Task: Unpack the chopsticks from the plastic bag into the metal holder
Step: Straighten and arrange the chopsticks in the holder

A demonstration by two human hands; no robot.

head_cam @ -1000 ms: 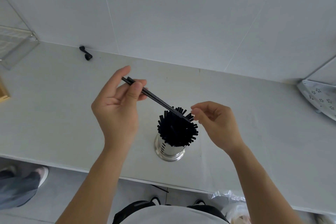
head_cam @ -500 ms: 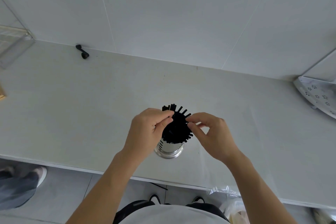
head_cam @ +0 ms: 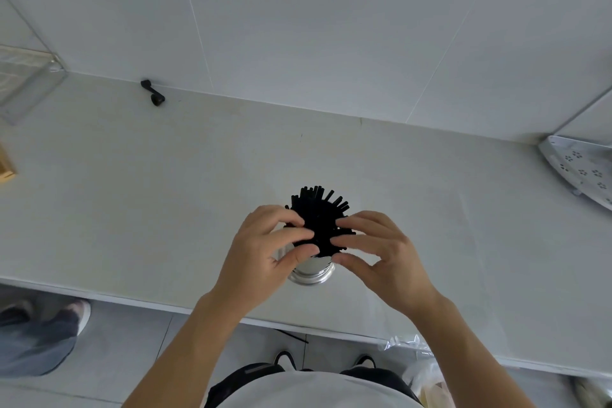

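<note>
Pressing in from either side, the left hand point(head_cam: 261, 252) and the right hand point(head_cam: 377, 252) meet over a dense bunch of black chopsticks point(head_cam: 319, 219) standing in a metal holder point(head_cam: 311, 272) on the pale tabletop point(head_cam: 165, 192). Fingertips of both hands touch the upper ends of the sticks; whether either hand actually pinches a stick or only nudges the bunch cannot be told from this view. The chopsticks lie directly between the hands, their long axes roughly upright and fanning outward at the top, so any tidying push would have to run straight down along the sticks. Neither hand is clearly nearer. The sticks look thin, matt and square-ended; the holder is a polished, rounded cylinder with a flared shiny base, mostly hidden below the fingers. Beyond the hands, the tabletop is smooth and faintly speckled. A crinkled clear plastic bag point(head_cam: 407, 346) shows at the tabletop's near edge, below the right forearm. The holder looks full, suggesting the unpacking is near its end.
</note>
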